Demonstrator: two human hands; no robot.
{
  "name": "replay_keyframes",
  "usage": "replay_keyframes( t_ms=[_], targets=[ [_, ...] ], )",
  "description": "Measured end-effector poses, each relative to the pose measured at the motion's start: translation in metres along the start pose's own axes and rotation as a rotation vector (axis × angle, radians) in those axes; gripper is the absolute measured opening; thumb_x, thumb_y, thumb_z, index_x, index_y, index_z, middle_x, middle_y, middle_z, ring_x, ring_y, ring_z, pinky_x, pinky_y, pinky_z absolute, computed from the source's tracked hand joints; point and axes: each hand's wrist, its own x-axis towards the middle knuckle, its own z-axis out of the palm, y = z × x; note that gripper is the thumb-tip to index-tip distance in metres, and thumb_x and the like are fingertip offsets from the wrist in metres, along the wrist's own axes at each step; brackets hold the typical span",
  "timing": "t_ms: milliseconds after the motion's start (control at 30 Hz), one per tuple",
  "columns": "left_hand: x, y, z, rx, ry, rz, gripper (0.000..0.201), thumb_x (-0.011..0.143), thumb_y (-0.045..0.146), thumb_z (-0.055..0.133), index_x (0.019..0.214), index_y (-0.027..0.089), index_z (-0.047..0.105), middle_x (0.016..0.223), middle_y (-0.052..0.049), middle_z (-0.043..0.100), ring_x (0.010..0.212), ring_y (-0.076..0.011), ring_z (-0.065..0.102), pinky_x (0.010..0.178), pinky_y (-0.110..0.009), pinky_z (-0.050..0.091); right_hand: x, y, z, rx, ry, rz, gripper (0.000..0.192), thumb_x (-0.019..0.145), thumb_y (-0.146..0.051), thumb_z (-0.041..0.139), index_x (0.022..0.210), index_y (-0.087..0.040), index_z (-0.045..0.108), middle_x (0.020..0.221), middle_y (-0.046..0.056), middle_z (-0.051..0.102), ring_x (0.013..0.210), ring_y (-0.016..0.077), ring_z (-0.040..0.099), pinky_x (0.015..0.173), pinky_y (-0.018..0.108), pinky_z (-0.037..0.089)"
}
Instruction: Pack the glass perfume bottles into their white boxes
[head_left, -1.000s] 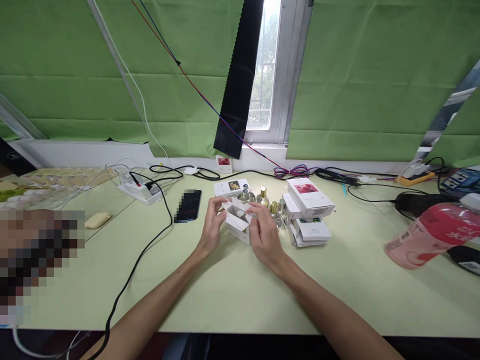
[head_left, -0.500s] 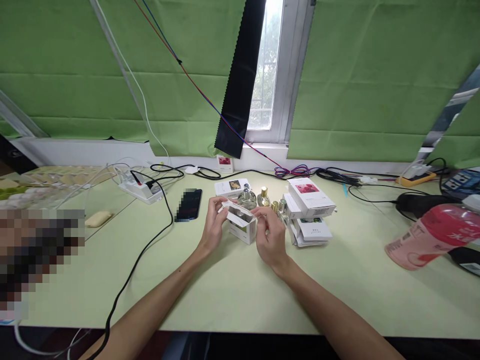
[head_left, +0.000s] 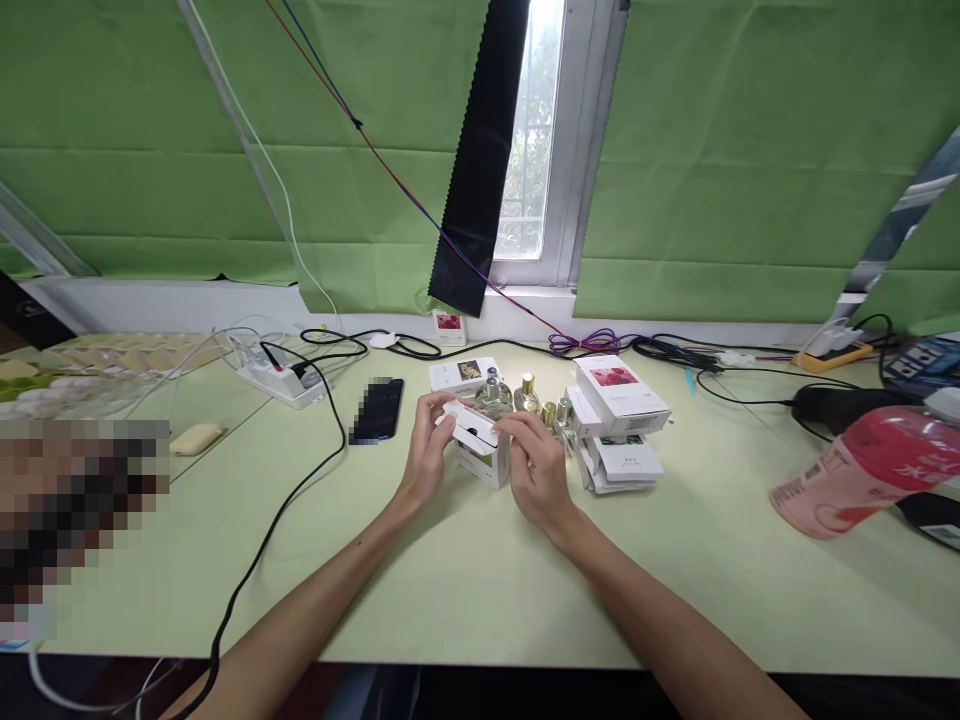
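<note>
Centrally, at the middle of the pale green bench [head_left: 465,590], both hands are gripping a small white carton [head_left: 480,452] that is standing upright on the bench surface. Its top flap is lying almost flat over the opening, white with a dark mark on it, and a patch of green print is showing low on the front wall. The left hand [head_left: 424,455] is curling around the carton from 9 o'clock, thumb and fingertips pressing on the flap's edge. The right hand [head_left: 536,470] is closing on it from 3 o'clock, fingers bent over the flap's near corner. Just behind the carton, toward 12 o'clock, glass bottles [head_left: 506,395] with silver and gold caps are standing close together. A stack of white boxes [head_left: 619,425] is sitting near, at 2 o'clock. A dark phone [head_left: 376,410] is lying flat at 10 o'clock, well apart.
</note>
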Motion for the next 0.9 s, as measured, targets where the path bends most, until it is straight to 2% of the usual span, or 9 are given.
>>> replay_keyframes(
  t_ms=[133, 333, 533, 700, 900],
  targets=[
    [-0.0011, 0.0034, 0.0018, 0.010, -0.013, 0.006, 0.028, 0.096, 0.045, 0.057, 0.115, 0.026, 0.052, 0.123, -0.007, 0.065, 0.108, -0.0256, 0.068, 0.083, -0.036, 0.054, -0.0001, -0.0002, 0.0000, 0.007, -0.024, -0.015, 0.040, 0.087, -0.003, 0.036, 0.102, -0.021, 0.068, 0.103, 0.008, 0.062, 0.089, 0.0186, 0.064, 0.072, 0.029, 0.051],
    [-0.0023, 0.0046, 0.0022, -0.001, -0.015, 0.018, 0.024, 0.097, 0.043, 0.056, 0.113, 0.026, 0.055, 0.122, -0.007, 0.067, 0.109, -0.0254, 0.068, 0.087, -0.037, 0.054, -0.0001, -0.0002, 0.0000, 0.010, -0.109, -0.017, 0.040, 0.091, -0.004, 0.036, 0.105, -0.021, 0.069, 0.109, 0.008, 0.056, 0.069, 0.0130, 0.058, 0.065, 0.028, 0.049],
    [-0.0014, 0.0039, 0.0020, 0.000, -0.011, 0.017, 0.026, 0.096, 0.044, 0.056, 0.113, 0.025, 0.055, 0.121, -0.008, 0.068, 0.108, -0.0260, 0.069, 0.082, -0.035, 0.055, -0.0016, 0.0017, -0.0011, -0.046, -0.163, -0.040, 0.040, 0.084, -0.002, 0.039, 0.106, -0.023, 0.065, 0.108, 0.007, 0.052, 0.077, 0.0153, 0.058, 0.066, 0.027, 0.048],
    [-0.0009, 0.0034, 0.0015, -0.007, -0.016, 0.020, 0.025, 0.097, 0.043, 0.055, 0.113, 0.024, 0.054, 0.120, -0.008, 0.069, 0.109, -0.0264, 0.068, 0.082, -0.035, 0.055, -0.0022, 0.0014, -0.0025, -0.051, -0.230, -0.058, 0.037, 0.089, -0.004, 0.039, 0.107, -0.023, 0.065, 0.105, 0.005, 0.046, 0.064, 0.0103, 0.052, 0.063, 0.026, 0.046],
    [-0.0010, 0.0030, 0.0013, -0.002, -0.016, 0.023, 0.026, 0.097, 0.044, 0.055, 0.113, 0.024, 0.054, 0.120, -0.008, 0.069, 0.109, -0.0265, 0.068, 0.086, -0.036, 0.054, -0.0014, 0.0003, -0.0040, -0.042, -0.236, -0.088, 0.035, 0.093, -0.007, 0.040, 0.109, -0.023, 0.066, 0.103, 0.005, 0.042, 0.069, 0.0114, 0.054, 0.065, 0.027, 0.049]
  ],
)
